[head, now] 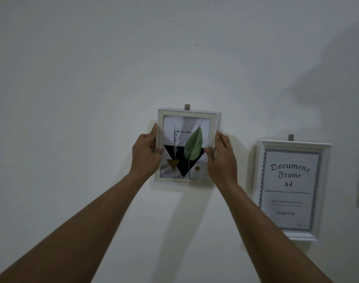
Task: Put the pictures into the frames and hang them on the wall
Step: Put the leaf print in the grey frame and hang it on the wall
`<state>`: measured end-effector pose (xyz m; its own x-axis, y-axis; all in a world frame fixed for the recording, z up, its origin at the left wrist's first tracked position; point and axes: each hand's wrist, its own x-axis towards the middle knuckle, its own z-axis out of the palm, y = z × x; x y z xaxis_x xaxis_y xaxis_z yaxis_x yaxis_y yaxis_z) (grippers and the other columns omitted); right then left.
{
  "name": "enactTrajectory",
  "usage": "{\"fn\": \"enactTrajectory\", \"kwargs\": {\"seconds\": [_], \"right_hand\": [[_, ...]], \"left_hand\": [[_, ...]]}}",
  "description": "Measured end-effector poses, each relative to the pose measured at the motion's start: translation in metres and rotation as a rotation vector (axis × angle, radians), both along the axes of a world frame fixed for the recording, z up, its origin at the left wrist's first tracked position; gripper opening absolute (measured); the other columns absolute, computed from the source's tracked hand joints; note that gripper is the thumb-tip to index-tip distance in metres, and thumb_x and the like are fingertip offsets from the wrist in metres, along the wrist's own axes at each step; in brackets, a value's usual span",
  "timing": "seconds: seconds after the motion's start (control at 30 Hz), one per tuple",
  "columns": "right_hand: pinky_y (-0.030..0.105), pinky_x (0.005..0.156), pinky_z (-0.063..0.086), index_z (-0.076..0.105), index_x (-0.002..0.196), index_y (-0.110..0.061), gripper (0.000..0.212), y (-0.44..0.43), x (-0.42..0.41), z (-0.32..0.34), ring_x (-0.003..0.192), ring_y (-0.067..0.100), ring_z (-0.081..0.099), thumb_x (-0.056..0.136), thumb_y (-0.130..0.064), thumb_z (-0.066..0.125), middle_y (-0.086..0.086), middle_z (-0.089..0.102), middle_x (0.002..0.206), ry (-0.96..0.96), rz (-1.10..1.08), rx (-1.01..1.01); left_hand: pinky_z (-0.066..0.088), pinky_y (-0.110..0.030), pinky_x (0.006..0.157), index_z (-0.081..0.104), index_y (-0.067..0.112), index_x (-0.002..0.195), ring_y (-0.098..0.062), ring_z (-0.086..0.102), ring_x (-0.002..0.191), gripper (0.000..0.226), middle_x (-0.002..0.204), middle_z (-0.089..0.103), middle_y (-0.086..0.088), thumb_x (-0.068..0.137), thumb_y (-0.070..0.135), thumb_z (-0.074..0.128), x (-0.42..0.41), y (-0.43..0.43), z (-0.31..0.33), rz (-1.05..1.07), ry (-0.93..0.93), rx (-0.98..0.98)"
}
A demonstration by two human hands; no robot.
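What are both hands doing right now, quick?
Left hand: holding the leaf picture frame by its left edge.
Right hand: holding the same frame by its right edge.

On pale wall (pixel 82 88): leaf frame (pixel 187 146) and document frame (pixel 290 188) side by side, a grey tab (pixel 187 107) above each.

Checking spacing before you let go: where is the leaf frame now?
Head view, centre: the leaf frame is against the wall below a hanger tab, left hand and right hand gripping its sides, up-left of the hung document frame.
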<state>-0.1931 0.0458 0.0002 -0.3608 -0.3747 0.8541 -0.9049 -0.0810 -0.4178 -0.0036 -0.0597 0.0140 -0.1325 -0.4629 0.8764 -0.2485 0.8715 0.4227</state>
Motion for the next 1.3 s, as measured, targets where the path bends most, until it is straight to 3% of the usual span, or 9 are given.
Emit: {"fn": "enactTrajectory", "kwargs": {"seconds": [0.2, 0.33, 0.47, 0.63, 0.8, 0.93, 1.13, 1.3], "right_hand": [[0.040, 0.110, 0.035, 0.024, 0.154, -0.013, 0.055, -0.0013, 0.0013, 0.0020, 0.150, 0.022, 0.016, 0.104, -0.023, 0.045, -0.001, 0.024, 0.160, 0.008, -0.044, -0.018], [0.037, 0.105, 0.040, 0.024, 0.154, -0.013, 0.055, -0.0011, 0.0027, 0.0018, 0.147, 0.022, 0.021, 0.104, -0.021, 0.045, 0.004, 0.026, 0.157, 0.022, -0.054, -0.027], [0.027, 0.082, 0.038, 0.024, 0.155, -0.014, 0.057, 0.0008, 0.0047, 0.0017, 0.133, 0.023, 0.029, 0.103, -0.020, 0.046, 0.010, 0.036, 0.141, 0.034, -0.097, -0.022], [0.029, 0.090, 0.036, 0.021, 0.154, -0.008, 0.057, -0.0002, 0.0053, 0.0051, 0.133, 0.026, 0.026, 0.104, -0.020, 0.044, 0.012, 0.043, 0.136, 0.044, -0.100, 0.015], [0.026, 0.088, 0.033, 0.020, 0.155, -0.010, 0.056, -0.0013, 0.0046, 0.0019, 0.131, 0.025, 0.028, 0.104, -0.020, 0.043, 0.011, 0.043, 0.135, 0.044, -0.064, -0.013], [0.026, 0.089, 0.033, 0.020, 0.154, -0.009, 0.055, -0.0018, 0.0026, -0.0006, 0.131, 0.025, 0.029, 0.105, -0.022, 0.041, 0.012, 0.044, 0.136, 0.057, -0.054, -0.027], [0.025, 0.090, 0.031, 0.020, 0.155, -0.009, 0.056, -0.0015, 0.0017, -0.0013, 0.129, 0.023, 0.030, 0.105, -0.024, 0.040, 0.011, 0.045, 0.133, 0.066, -0.050, -0.037], [0.025, 0.090, 0.032, 0.020, 0.155, -0.009, 0.057, -0.0018, 0.0012, -0.0011, 0.128, 0.022, 0.030, 0.105, -0.027, 0.040, 0.010, 0.044, 0.134, 0.062, -0.049, -0.039]], "left_hand": [[0.039, -0.022, 0.082, 0.033, 0.021, 0.150, -0.020, 0.054, 0.097, 0.073, 0.089, 0.053, 0.001, 0.087, 0.007, 0.067, 0.0019, 0.0001, -0.0004, 0.002, -0.012, -0.002], [0.042, -0.025, 0.083, 0.035, 0.020, 0.149, -0.022, 0.055, 0.098, 0.071, 0.086, 0.049, 0.007, 0.087, 0.006, 0.067, 0.0011, 0.0028, -0.0011, -0.006, 0.009, -0.005], [0.046, -0.030, 0.087, 0.037, 0.019, 0.148, -0.024, 0.057, 0.098, 0.069, 0.086, 0.049, 0.008, 0.087, 0.006, 0.066, 0.0001, 0.0033, -0.0035, -0.017, 0.029, -0.012], [0.040, -0.024, 0.082, 0.037, 0.019, 0.148, -0.021, 0.056, 0.095, 0.070, 0.084, 0.047, 0.009, 0.087, 0.007, 0.067, 0.0000, 0.0035, -0.0038, 0.005, 0.023, -0.026], [0.045, -0.027, 0.084, 0.038, 0.017, 0.148, -0.022, 0.057, 0.094, 0.072, 0.089, 0.053, 0.003, 0.084, 0.006, 0.070, -0.0003, 0.0018, -0.0051, 0.005, 0.040, -0.048], [0.046, -0.028, 0.085, 0.038, 0.015, 0.148, -0.021, 0.057, 0.092, 0.072, 0.085, 0.052, 0.009, 0.083, 0.005, 0.069, -0.0012, 0.0017, -0.0067, -0.014, 0.066, -0.057], [0.043, -0.019, 0.085, 0.037, 0.019, 0.148, -0.014, 0.056, 0.090, 0.072, 0.095, 0.057, -0.004, 0.084, 0.007, 0.068, -0.0025, -0.0024, -0.0088, -0.033, 0.104, -0.012], [0.034, -0.004, 0.081, 0.039, 0.021, 0.147, -0.008, 0.053, 0.091, 0.070, 0.099, 0.055, 0.000, 0.085, 0.010, 0.068, -0.0036, -0.0041, -0.0085, -0.028, 0.113, 0.005]]}}
